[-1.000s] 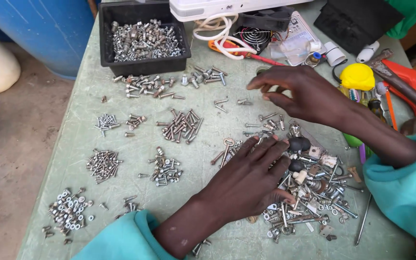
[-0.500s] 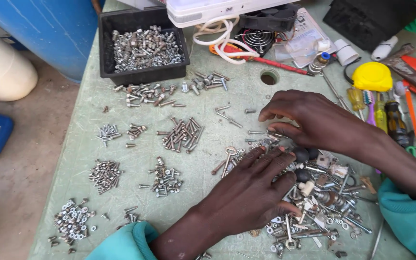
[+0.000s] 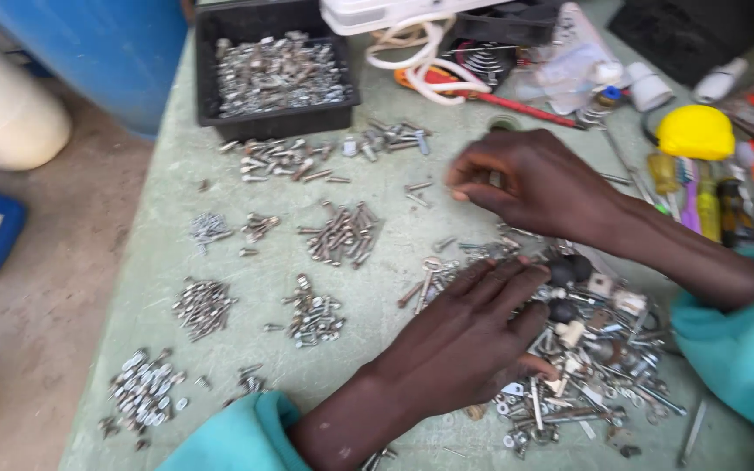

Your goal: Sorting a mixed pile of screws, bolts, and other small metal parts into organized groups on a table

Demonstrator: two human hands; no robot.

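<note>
The mixed heap of screws [image 3: 595,366] is being pressed flat under the open left hand [image 3: 469,336], while something small, too blurred to name, is being pinched in the right hand [image 3: 530,179]. The sorted piles [image 3: 338,231] nearby are likely being put at risk of scattering by a careless sweep of a sleeve.

the left hand [image 3: 473,336] lies flat, fingers spread, on a mixed heap of screws and washers [image 3: 595,366] on the green table [image 3: 394,235]. the right hand [image 3: 534,183] hovers above it, fingertips pinched together; whether they hold anything is unclear. small sorted piles of screws [image 3: 342,231] lie nearby, and a black tray [image 3: 274,74] of hardware stands behind them.
</note>
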